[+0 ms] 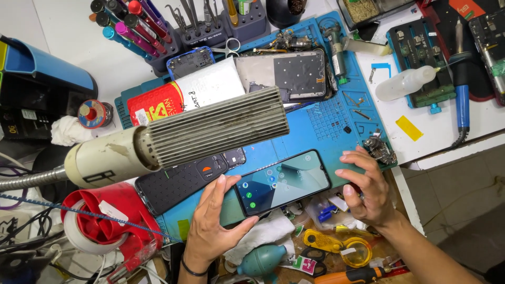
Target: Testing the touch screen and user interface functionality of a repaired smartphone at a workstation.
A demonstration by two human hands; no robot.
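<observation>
On the blue work mat point(336, 131) near the front edge of the surface, a smartphone point(282, 181) is lying face up with its screen lit, tilted so its right end sits higher in the view. The left hand point(213, 223) is pressing against the phone's lower left corner — fingers straight and spread along the edge, thumb touching the bottom side, so its grip is a loose, open-palmed brace rather than a closed hold. The right hand point(365, 189) is meeting the phone's right end, fingers curled and resting on the mat just beside it; whether that grip is actually closing on the phone I cannot tell.

Just left of the phone a black textured phone case point(181, 181) is lying on the mat. A ribbed lamp head point(210, 129) on a flexible neck is hanging above it. Beyond the mat's far side, an opened phone frame point(286, 73) is resting — and a rack of tweezers point(223, 21) is standing behind it.
</observation>
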